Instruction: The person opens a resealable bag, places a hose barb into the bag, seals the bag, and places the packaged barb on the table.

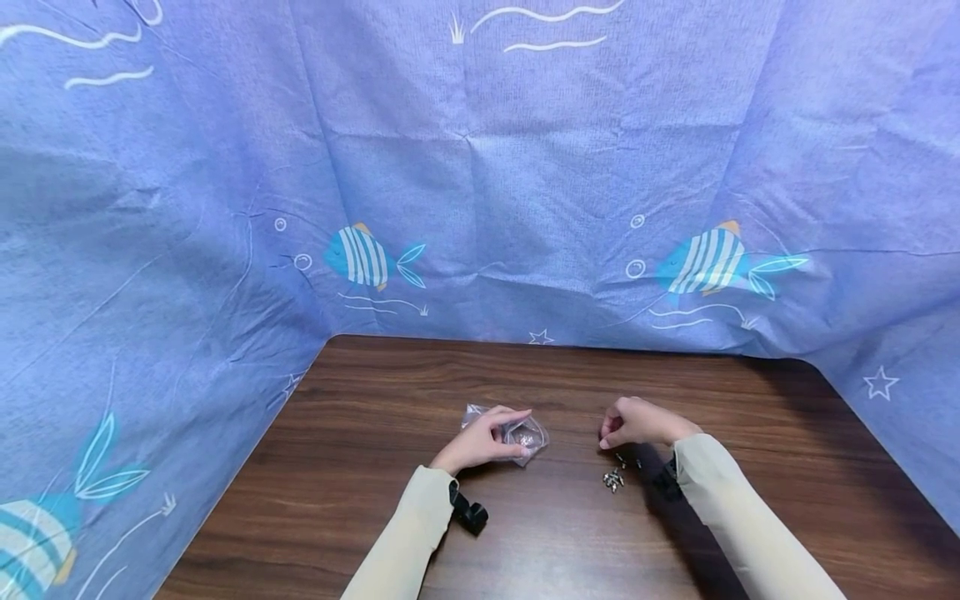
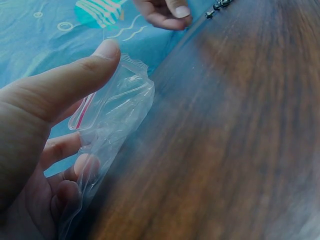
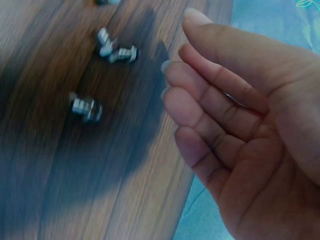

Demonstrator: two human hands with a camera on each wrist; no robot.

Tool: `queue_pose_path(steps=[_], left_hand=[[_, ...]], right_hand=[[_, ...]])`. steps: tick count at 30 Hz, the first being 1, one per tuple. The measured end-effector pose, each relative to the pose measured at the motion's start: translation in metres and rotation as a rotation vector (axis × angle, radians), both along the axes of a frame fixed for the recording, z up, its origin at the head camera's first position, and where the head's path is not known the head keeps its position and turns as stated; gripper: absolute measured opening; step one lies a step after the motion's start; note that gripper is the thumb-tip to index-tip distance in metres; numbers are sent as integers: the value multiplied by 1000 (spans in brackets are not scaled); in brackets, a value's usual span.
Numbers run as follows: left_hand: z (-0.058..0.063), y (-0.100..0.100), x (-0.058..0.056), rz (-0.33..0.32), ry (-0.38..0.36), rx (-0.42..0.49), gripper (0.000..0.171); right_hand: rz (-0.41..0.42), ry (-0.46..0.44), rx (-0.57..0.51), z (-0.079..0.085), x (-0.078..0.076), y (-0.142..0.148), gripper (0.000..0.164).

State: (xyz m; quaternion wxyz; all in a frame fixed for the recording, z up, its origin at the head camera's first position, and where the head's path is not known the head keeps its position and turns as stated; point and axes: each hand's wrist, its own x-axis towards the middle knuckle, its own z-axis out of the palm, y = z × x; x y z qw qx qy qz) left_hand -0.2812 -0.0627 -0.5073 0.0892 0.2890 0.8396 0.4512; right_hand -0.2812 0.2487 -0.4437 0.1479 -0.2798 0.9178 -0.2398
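Observation:
A clear plastic zip bag (image 2: 117,112) with a red line along its closure is in my left hand (image 1: 483,437). In the left wrist view the thumb lies at the bag's mouth and curled fingers hold its other side. Small shiny metal pieces (image 1: 613,480), like short screws or fittings, lie in a little pile on the table. Above and just beyond them hovers my right hand (image 1: 633,422), fingers loosely bent. The right wrist view shows nothing between its thumb and fingers, with a single metal piece (image 3: 86,108) and others lying beside the hand.
The brown wood-grain table (image 1: 375,400) has rounded far corners. A blue cloth (image 1: 525,208) printed with fish hangs behind it and along its sides. A black wrist strap with a device (image 1: 469,514) sits at the left cuff.

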Motion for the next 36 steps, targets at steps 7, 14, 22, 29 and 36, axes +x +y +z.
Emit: queue_pose_path(steps=[7,14,22,29,36], left_hand=[[1,0,0,-3,-5,-6,64],[0,0,0,-4,-6,3,64],[1,0,0,0,-4,1,64],[2,1,0,0,-14,1,65],[1,0,0,-4,-8,0,65]], right_hand=[[16,-11,76,8,10,3,18],[-1,-55,111,8,13,3,16],[-6,-35,124,6,14,1,14],[-36,-27,146,5,13,1,15],[-13,-20,125,3,9,2,14]])
